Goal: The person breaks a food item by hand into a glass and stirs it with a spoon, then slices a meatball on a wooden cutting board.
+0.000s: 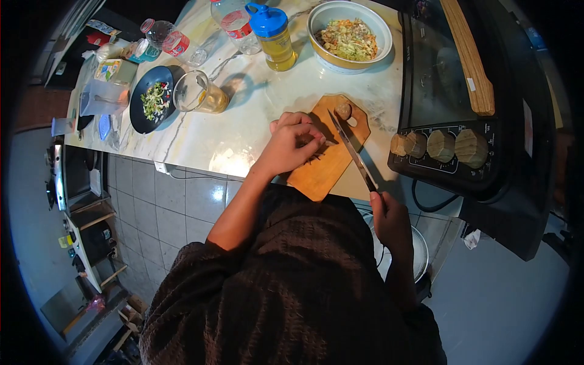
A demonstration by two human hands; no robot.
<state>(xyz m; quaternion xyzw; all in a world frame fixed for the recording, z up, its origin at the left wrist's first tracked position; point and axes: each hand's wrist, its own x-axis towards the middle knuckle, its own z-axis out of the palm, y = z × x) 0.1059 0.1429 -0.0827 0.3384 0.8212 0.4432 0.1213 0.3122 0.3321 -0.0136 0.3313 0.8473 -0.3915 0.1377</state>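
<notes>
Your right hand is closed around the handle of the knife, just off the table's near edge. The blade slants across the wooden board, its tip just beside a round, brownish piece near the board's far end. Your left hand is over the board's left side, fingers curled and the thumb drawn in towards the index finger; a small pale bit shows by the fingertips, but you can't tell from here whether they pinch it. Some small dark pieces lie on the board just below that hand.

The board sits at the table's near edge, towards the right end. To its right is a black oven with wooden knobs and a wooden handle. Beyond the board, towards the far edge, you have a bowl of shredded, mixed food, and left of that a blue-lidded bottle of yellow liquid. Two clear bottles with red labels are further left, one near the blue-lidded bottle, the other nearer the far left corner. Left of your left hand, a clear container stands beside a dark plate of chopped green and white pieces.
</notes>
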